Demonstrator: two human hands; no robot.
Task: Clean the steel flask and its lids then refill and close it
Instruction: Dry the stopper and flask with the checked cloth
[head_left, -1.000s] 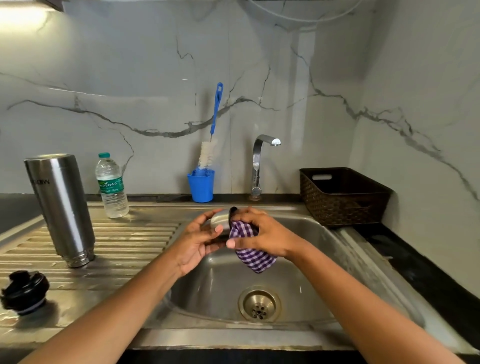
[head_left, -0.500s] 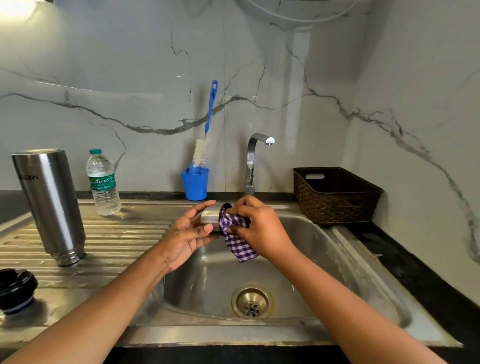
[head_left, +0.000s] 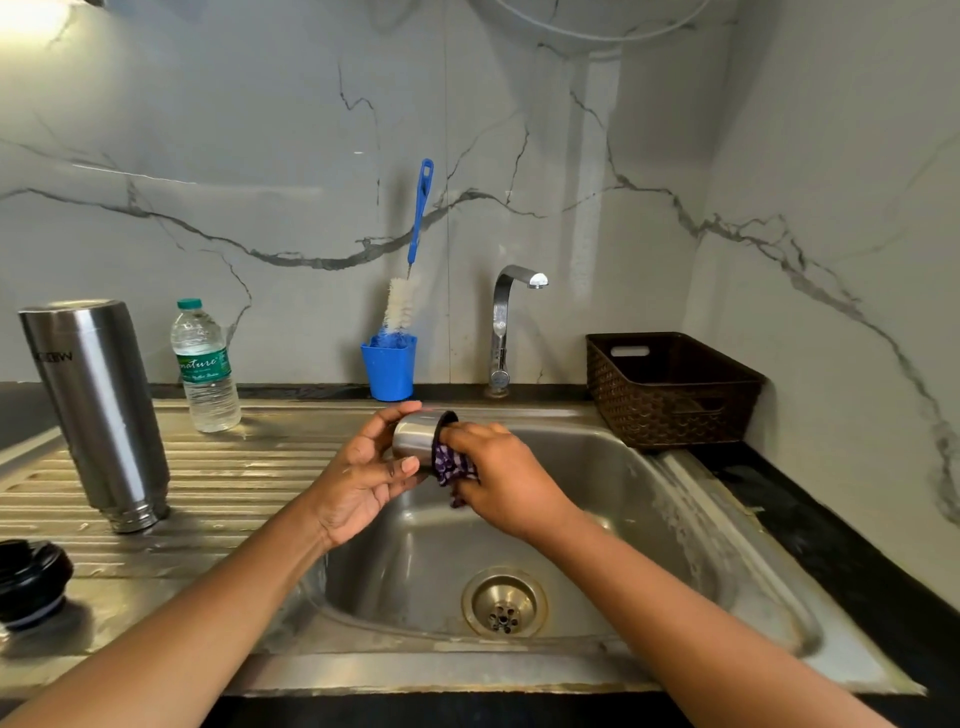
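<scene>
- At the near left edge of the desk (head_left: 156, 571), the black inner lid (head_left: 31, 579) is set down alone on the ribbed draining board, apparently parked within reach until the flask is closed.
- The sink (head_left: 649, 519) lies directly beneath both hands, so that any drips from the wiping are caught by the basin and carried to the drain (head_left: 504, 603).
- The steel cup lid (head_left: 413, 439) is held on its side over the basin by the left hand (head_left: 363, 478); the grip is closed around its wall, thumb below and fingers above, so that the open mouth is turned toward the other hand.
- The checked cloth (head_left: 452, 467) is grasped by the right hand (head_left: 498, 478) and pressed into the mouth of the cup lid, seemingly so that the inside is wiped; a loose end hangs below the palm.
- The steel flask (head_left: 98, 405) is stood upside down on the draining board, well apart from the hands, its threaded neck resting on the ribs, probably so that it drains.
- The water bottle (head_left: 205, 366) is kept upright and capped just behind the flask, presumably for the refill, which is judged not yet begun.
- Against the back wall, the bottle brush (head_left: 410, 275) is stood bristles-down in a blue cup (head_left: 389, 369), beside the tap (head_left: 506, 327), from which no water is seen running.
- A brown basket (head_left: 670, 395) is placed at the far right.
</scene>
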